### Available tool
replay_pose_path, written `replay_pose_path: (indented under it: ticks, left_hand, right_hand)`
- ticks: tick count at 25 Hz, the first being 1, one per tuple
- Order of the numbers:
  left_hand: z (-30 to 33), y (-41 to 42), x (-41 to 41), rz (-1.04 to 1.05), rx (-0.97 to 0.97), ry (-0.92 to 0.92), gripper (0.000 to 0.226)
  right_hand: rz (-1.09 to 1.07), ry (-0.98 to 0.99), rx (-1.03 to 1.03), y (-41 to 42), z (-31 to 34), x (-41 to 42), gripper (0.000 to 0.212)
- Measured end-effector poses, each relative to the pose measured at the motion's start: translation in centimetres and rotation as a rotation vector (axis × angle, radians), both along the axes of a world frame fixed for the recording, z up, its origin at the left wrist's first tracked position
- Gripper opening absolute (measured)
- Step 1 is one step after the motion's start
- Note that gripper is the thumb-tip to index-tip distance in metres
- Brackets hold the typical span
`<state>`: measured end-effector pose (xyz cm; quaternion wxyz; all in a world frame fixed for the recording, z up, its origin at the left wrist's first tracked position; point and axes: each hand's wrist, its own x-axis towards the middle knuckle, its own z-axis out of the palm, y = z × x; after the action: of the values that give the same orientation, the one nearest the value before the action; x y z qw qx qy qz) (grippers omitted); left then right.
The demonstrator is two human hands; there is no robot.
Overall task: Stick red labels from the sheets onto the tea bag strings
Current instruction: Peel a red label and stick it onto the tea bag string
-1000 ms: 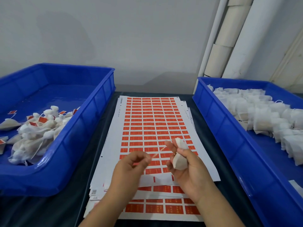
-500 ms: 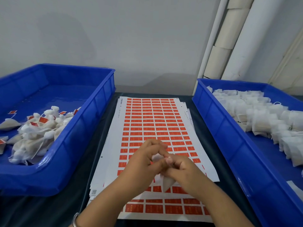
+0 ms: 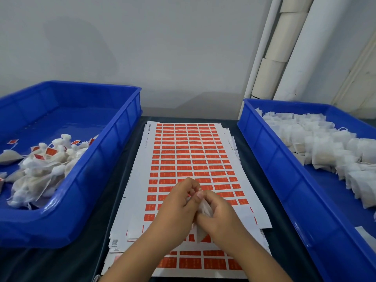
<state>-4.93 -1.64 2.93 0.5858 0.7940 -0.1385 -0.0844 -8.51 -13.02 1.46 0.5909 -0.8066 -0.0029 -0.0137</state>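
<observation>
Left hand [image 3: 175, 208] and right hand [image 3: 218, 215] meeting over label sheets [image 3: 189, 155]; right grip curled round tea bag [image 3: 204, 209], left fingertips seemingly pinching its string.

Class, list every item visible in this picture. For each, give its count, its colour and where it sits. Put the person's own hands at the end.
blue plastic trays: two, blue, left and right of the sheets.
labelled white tea bags: a pile, white with red tags, in the left tray.
unlabelled white tea bags: a pile, white, in the right tray.
red label sheets: a stack, white with red labels, centre of the dark tabletop.
white pipes: several, white, back right corner.
held white tea bag: one, white, between both hands.
left hand: one, grip on the bag.
right hand: one, grip on the bag.
</observation>
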Motion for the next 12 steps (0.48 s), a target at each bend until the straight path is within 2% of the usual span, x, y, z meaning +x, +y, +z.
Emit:
replay_pose_path:
  ticks: [4,7,10,12]
  left_hand:
    - [-0.1,-0.1,0.3,0.126,-0.115,0.173,0.014]
    - [0.0,0.0,0.5,0.170,-0.182,0.236,0.014]
    - [0.0,-0.1,0.8,0.220,-0.175,0.257,0.015]
    - [0.0,-0.4,0.9,0.251,-0.137,0.264,0.015]
  right_hand:
    - [-0.140,-0.063,-0.095,-0.1,-0.1,0.2,0.029]
    - [-0.160,-0.158,-0.209,0.1,-0.4,0.0,0.039]
    - [-0.225,-0.287,-0.398,0.4,-1.0,0.0,0.030]
    - [-0.333,-0.439,-0.549,0.6,-1.5,0.1,0.023]
